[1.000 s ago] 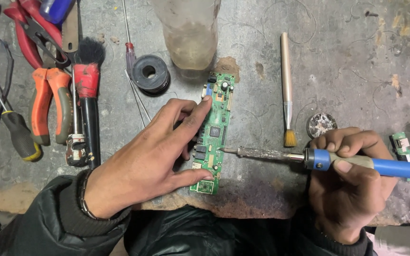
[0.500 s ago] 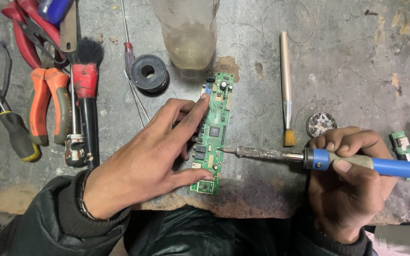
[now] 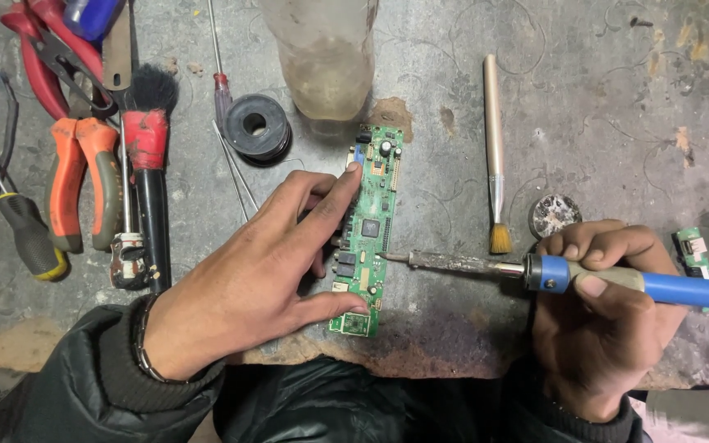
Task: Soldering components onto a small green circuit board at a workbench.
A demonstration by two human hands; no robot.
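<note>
A long green circuit board (image 3: 373, 220) lies on the grey workbench. My left hand (image 3: 264, 262) rests on its left side, fingers spread, index tip near the board's upper part and thumb by its lower end. My right hand (image 3: 605, 308) grips a blue-handled soldering iron (image 3: 568, 275). The iron's dark metal tip touches the board's right edge about midway down.
A murky plastic bottle (image 3: 322, 57) stands behind the board, with a black solder spool (image 3: 258, 127) to its left. Pliers (image 3: 75, 176), a red-banded brush (image 3: 148, 156) and screwdrivers lie at left. A small wooden brush (image 3: 495, 156), a round tin (image 3: 555, 215) and another small green board (image 3: 693, 253) sit at right.
The iron's tip has shifted slightly along the board's right edge. My left hand has stayed in place on the board.
</note>
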